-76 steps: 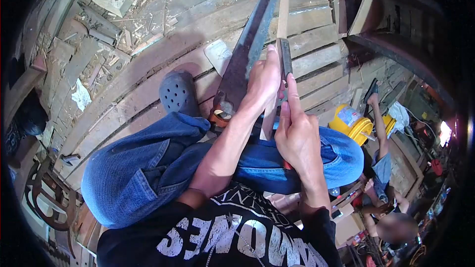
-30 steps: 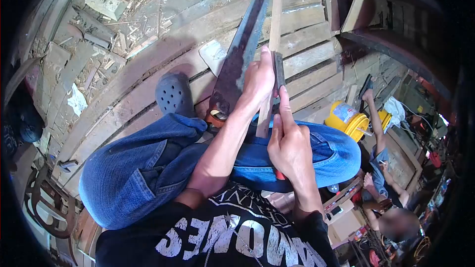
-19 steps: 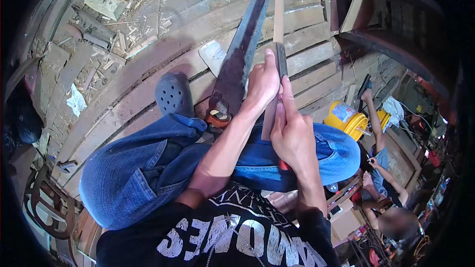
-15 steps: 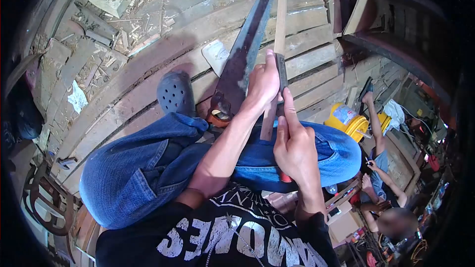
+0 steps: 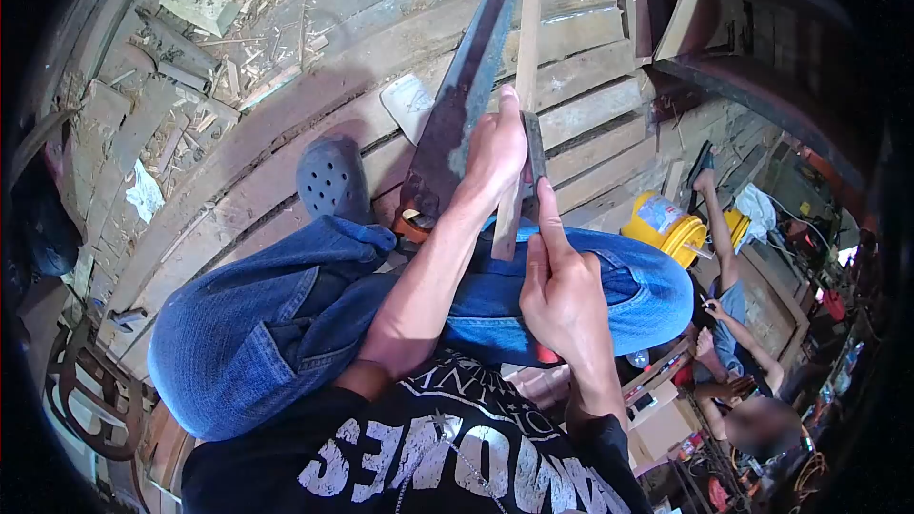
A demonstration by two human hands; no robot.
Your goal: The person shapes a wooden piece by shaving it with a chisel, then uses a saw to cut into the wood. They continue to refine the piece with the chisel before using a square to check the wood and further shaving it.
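My left hand (image 5: 497, 150) is wrapped round a long thin wooden strip (image 5: 528, 38), which runs away from me with its near end (image 5: 506, 233) above my thigh. In my right hand (image 5: 564, 300) is a file-like tool with a dark flat blade (image 5: 534, 143) and a red handle end (image 5: 546, 353). My right index finger stretches along the tool. The blade lies against the strip's right side, close to my left hand. A handsaw (image 5: 457, 124) rests on the slatted boards just left of the strip, its handle (image 5: 412, 225) near my knee.
A grey clog (image 5: 333, 181) and a pale flat piece (image 5: 409, 105) lie on the slatted platform (image 5: 276, 152). Wood scraps and shavings cover the left floor. At right stand a yellow bucket (image 5: 657, 224) and a dark curved wooden piece (image 5: 762, 100). Another person (image 5: 752, 352) sits at lower right.
The file-like blade has slid slightly back towards me along the strip, with my right hand. My left hand keeps its hold. The whole view has shifted a little.
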